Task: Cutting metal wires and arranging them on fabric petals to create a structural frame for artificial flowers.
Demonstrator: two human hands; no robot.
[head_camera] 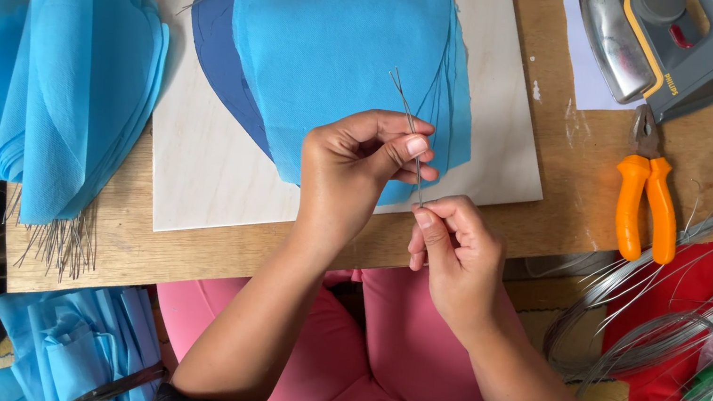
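Left hand and right hand close together at near edge of surface, both pinched on thin wire doubled over, free ends pointing far-left. Wire above light blue paper sheets on pale board. Folded blue paper bundle at left. Orange-handled pliers at right, iron beyond them, wire coils near right.
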